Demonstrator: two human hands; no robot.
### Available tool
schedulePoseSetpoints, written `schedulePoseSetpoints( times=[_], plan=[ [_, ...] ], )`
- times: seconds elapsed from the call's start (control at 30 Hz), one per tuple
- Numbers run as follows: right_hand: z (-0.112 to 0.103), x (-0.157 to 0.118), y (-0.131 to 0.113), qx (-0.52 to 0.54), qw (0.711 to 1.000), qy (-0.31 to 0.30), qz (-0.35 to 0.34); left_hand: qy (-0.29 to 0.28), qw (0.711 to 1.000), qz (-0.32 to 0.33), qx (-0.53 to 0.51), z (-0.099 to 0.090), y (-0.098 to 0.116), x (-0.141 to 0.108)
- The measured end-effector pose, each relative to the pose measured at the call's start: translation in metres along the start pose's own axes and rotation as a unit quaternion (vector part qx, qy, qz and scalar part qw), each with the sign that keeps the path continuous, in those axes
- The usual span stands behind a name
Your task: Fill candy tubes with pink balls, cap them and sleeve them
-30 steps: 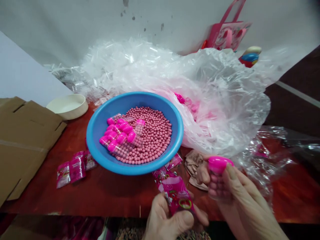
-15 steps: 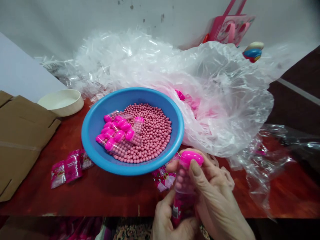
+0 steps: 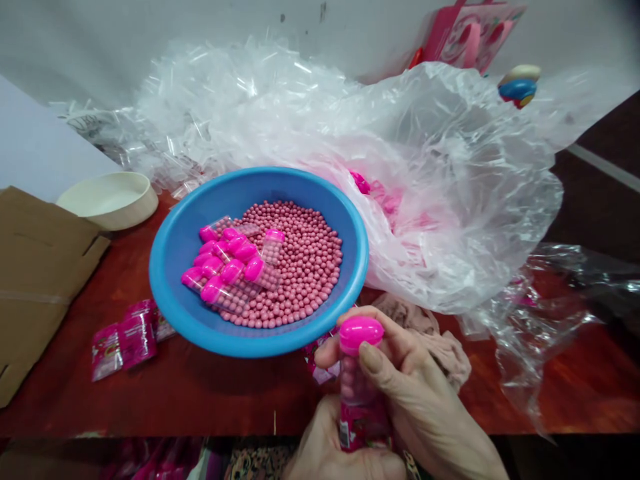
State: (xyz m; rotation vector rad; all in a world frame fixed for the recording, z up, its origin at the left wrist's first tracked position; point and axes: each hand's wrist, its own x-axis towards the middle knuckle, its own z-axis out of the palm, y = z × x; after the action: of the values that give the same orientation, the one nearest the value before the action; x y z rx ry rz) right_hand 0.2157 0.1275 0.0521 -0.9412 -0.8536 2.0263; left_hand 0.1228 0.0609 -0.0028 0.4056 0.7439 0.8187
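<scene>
Clear plastic tube (image 3: 358, 393) with a glossy pink domed cap (image 3: 361, 335) stands nearly upright between the person's two hands, packed with small pink beads. A pink printed wrapper (image 3: 363, 427) covers its lower end. The right hand (image 3: 420, 393) is curled around the tube, its thumb (image 3: 373, 360) pressed against the front just below the cap and its fingers (image 3: 327, 352) wrapped behind. The left hand (image 3: 345, 463) is cupped closed around the wrapped lower end, partly cut off by the bottom of the view.

Just beyond the fingers lies a wide blue plastic basin (image 3: 250, 347), holding a heap of pink beads (image 3: 300, 267) and a cluster of clear pink-capped tubes (image 3: 225, 267). A pink foil sachet (image 3: 317, 367) shows beneath the basin's rim, near the right hand's fingers, and a crumpled tan cloth (image 3: 445, 350) lies just past that hand's knuckles. Farther ahead, a large clear polythene bag (image 3: 450, 200) spreads across a red tabletop (image 3: 225, 403). Well left of the hands are more pink foil sachets (image 3: 130, 337), a flattened cardboard sheet (image 3: 37, 293) and a cream round bowl (image 3: 107, 200).
</scene>
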Motion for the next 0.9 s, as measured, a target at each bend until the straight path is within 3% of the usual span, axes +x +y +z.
schedulePoseSetpoints(
  times=[0.1,0.2,0.4,0.53,0.63,0.9],
  plan=[
    [-0.01,0.004,0.001,-0.04,0.999,-0.008,0.002,0.004,0.997,-0.064,-0.044,0.001,0.011,-0.003],
    [-0.019,0.006,0.003,-0.022,0.999,0.029,0.004,0.028,0.992,-0.099,-0.071,0.001,0.015,-0.004],
    [-0.011,0.006,0.001,0.139,0.984,0.105,0.022,-0.001,0.998,-0.059,-0.038,-0.005,0.005,-0.003],
    [-0.006,0.005,0.006,0.202,0.975,0.086,0.025,-0.004,0.999,-0.031,-0.023,-0.008,0.001,-0.003],
    [-0.011,0.006,0.013,0.196,0.978,0.066,0.021,-0.005,0.998,-0.039,-0.049,-0.007,0.003,-0.002],
    [-0.026,0.005,0.025,0.089,0.981,0.172,0.023,0.042,0.994,-0.074,-0.064,-0.007,0.009,-0.007]
  ],
)
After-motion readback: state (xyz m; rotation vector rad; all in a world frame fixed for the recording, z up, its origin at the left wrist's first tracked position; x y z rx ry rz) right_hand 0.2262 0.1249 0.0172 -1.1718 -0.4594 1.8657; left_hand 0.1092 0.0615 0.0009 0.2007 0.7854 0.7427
